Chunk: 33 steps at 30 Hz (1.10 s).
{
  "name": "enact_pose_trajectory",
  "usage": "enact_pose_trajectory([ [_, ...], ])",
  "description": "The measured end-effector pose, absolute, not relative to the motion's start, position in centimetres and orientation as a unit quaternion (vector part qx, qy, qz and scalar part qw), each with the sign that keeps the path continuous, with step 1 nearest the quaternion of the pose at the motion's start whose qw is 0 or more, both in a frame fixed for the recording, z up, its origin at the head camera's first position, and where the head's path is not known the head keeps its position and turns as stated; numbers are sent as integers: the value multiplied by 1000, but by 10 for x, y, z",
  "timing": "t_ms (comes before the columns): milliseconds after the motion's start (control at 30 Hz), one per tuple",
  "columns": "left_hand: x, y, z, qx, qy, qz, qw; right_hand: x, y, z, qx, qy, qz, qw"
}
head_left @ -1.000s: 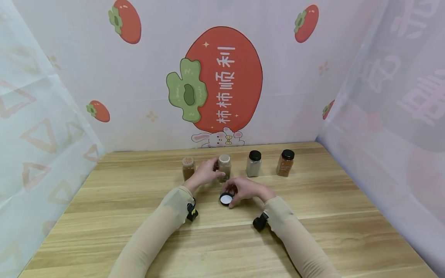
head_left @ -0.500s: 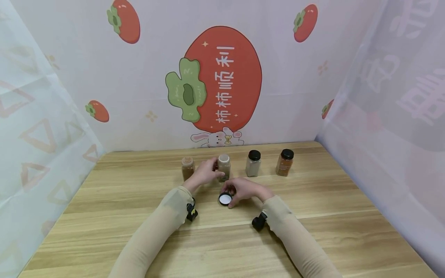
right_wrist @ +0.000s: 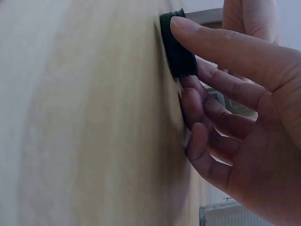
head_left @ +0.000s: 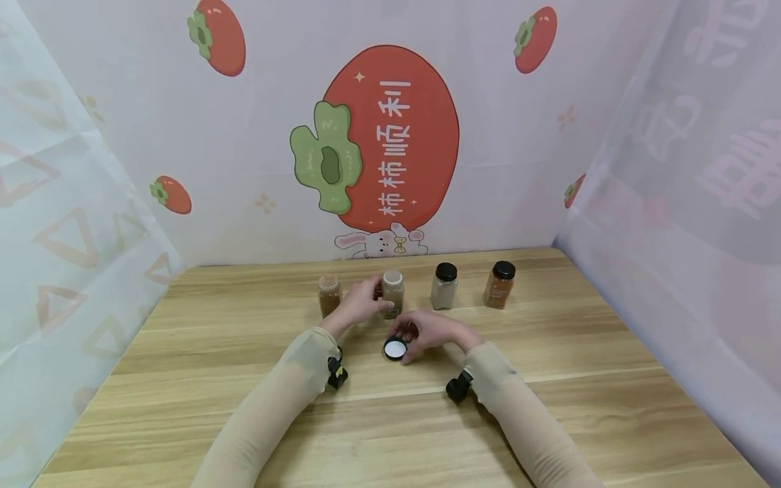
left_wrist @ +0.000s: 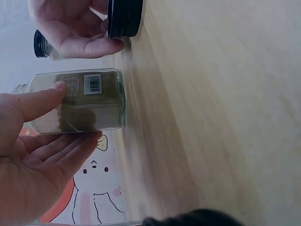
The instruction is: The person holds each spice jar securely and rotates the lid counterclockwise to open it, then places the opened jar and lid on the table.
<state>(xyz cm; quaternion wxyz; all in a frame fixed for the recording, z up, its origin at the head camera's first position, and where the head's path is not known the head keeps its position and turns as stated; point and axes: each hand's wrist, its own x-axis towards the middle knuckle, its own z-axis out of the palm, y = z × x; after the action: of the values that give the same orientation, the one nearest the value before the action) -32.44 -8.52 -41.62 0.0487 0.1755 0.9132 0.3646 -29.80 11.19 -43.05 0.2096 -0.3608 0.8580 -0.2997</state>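
My left hand [head_left: 358, 303] grips a glass spice jar [head_left: 394, 288] of grey-brown powder, which stands upright on the table. In the left wrist view the thumb lies along the barcode side of the jar [left_wrist: 94, 101] and the fingers are behind it. The jar's pale top shows, with no black lid on it. In front of this jar, my right hand [head_left: 430, 330] pinches a round black lid [head_left: 395, 350] between thumb and fingers. The lid's white inner face points up, and its edge is right at the tabletop in the right wrist view [right_wrist: 178, 47].
Left of my left hand stands a brown spice jar [head_left: 330, 291] with a perforated top and no black lid. To the right are a jar of pale powder [head_left: 444, 291] and a jar of orange-red spice [head_left: 499, 290], both black-lidded. A printed cloth [head_left: 256, 135] backs the wooden table [head_left: 244, 298].
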Motion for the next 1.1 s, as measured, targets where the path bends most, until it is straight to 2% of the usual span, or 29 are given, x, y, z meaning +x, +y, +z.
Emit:
enact_pose_trajectory([
  [300, -323, -86, -416, 164, 911, 375, 55, -294, 129, -423, -361, 853, -318, 200],
  [500, -318, -84, -416, 151, 905, 396, 29, -295, 141, -421, -339, 866, -318, 183],
  [867, -300, -75, -405, 127, 909, 393, -61, -294, 157, -416, -322, 874, -325, 164],
  [1100, -290, -73, -401, 119, 899, 394, -150, -294, 167, -411, -316, 880, -327, 141],
])
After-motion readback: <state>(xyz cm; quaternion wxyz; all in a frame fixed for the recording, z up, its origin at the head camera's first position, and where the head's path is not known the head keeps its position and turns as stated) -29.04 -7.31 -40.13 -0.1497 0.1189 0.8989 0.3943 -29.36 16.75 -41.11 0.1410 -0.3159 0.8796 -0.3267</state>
